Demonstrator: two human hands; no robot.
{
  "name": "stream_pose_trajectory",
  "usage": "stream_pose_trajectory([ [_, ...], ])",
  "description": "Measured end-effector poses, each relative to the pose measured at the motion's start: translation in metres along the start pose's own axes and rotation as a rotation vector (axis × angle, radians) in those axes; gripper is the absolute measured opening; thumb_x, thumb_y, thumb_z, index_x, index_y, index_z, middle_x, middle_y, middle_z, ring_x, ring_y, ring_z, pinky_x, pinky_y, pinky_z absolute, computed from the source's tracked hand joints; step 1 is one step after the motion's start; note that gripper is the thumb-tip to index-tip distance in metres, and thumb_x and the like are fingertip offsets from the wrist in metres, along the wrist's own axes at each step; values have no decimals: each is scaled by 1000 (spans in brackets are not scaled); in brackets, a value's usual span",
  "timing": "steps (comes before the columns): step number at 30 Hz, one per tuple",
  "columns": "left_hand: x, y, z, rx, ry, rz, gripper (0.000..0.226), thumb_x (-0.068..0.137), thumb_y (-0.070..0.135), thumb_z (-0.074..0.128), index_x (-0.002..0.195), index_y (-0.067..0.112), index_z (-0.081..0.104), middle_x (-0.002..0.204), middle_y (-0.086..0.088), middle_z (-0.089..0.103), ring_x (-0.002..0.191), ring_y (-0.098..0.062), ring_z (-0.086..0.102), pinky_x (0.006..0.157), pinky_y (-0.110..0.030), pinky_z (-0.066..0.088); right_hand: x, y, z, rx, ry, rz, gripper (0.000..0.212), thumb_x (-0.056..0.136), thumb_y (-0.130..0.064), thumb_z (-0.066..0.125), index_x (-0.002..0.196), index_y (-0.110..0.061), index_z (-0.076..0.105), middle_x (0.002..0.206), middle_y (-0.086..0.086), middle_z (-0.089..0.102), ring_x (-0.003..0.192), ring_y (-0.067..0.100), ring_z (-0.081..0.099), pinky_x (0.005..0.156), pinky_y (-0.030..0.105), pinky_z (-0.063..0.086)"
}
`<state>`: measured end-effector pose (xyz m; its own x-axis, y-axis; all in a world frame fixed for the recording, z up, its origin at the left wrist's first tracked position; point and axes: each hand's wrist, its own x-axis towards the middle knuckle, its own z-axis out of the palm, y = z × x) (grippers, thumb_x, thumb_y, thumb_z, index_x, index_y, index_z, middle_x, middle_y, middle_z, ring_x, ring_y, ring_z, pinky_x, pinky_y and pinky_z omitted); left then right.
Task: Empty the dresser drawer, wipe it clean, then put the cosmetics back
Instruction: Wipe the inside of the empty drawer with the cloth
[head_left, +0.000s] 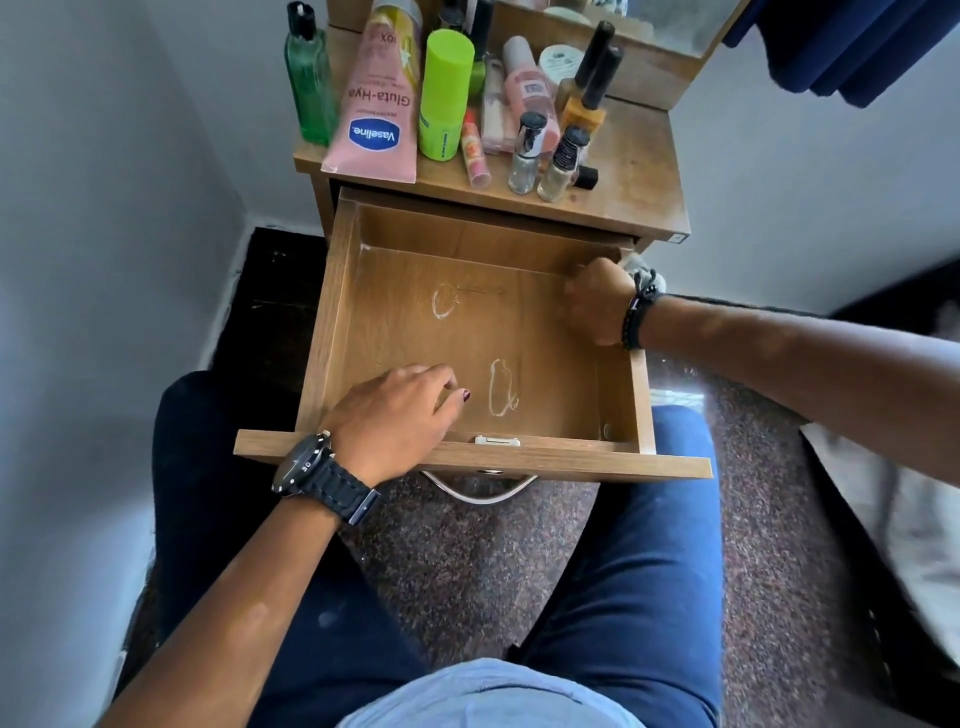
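The wooden drawer (332, 332) is pulled out over my lap, its floor bare except for white ring stains (503, 387). My left hand (395, 415) reaches over the front left corner, fingertips pinched on a small dark red item (466, 395) on the drawer floor. My right hand (597, 301) is a closed fist at the drawer's back right corner, against the side wall; nothing shows in it. The cosmetics stand on the dresser top (634, 171): a pink Vaseline tube (376, 104), a lime green bottle (444, 93), a green bottle (309, 78) and several small nail polish bottles (563, 161).
A mirror (639, 26) stands at the back of the dresser. White walls close in on the left and right. My knees in blue trousers sit under the drawer front, whose metal handle (478, 491) hangs above a speckled floor. Dark blue cloth (852, 47) hangs top right.
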<state>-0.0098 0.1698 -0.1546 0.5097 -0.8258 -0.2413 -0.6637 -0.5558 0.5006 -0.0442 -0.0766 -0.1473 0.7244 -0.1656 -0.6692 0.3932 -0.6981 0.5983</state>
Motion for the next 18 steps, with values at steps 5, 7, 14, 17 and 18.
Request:
stream_pose_trajectory([
  [5,-1,-1,2,-2,6,7,33,97,42,32,108,22,56,94,10,58,71,-6,56,56,-19,46,-35,-41,-22,190,-148,-167,30,96,-20,47,124,-15,55,125,2,57,115,22,56,82,29,45],
  [7,-1,-1,3,-10,6,12,33,97,42,33,108,22,56,93,10,58,72,-6,57,58,-21,49,-45,-49,-26,327,-258,-279,26,94,-18,48,118,-12,58,116,4,61,101,21,58,76,29,43],
  [14,-1,0,0,-62,3,-3,29,97,39,37,112,23,56,97,12,59,77,-8,59,66,-30,55,-30,-2,-16,969,-558,-338,25,95,-20,52,105,-2,65,87,8,66,74,19,61,63,22,51],
  [17,1,-1,0,-71,-2,-28,28,99,32,35,115,22,55,105,10,61,68,-5,55,53,-22,43,-22,9,-18,1001,-406,-227,24,93,-22,53,101,-2,63,93,9,64,84,24,59,65,24,48],
  [18,1,-1,0,-68,1,-36,28,99,31,34,115,22,55,107,9,62,65,-3,53,50,-21,39,-21,9,-19,944,-363,-217,20,92,-21,53,87,-5,62,83,5,61,80,22,56,64,24,45],
])
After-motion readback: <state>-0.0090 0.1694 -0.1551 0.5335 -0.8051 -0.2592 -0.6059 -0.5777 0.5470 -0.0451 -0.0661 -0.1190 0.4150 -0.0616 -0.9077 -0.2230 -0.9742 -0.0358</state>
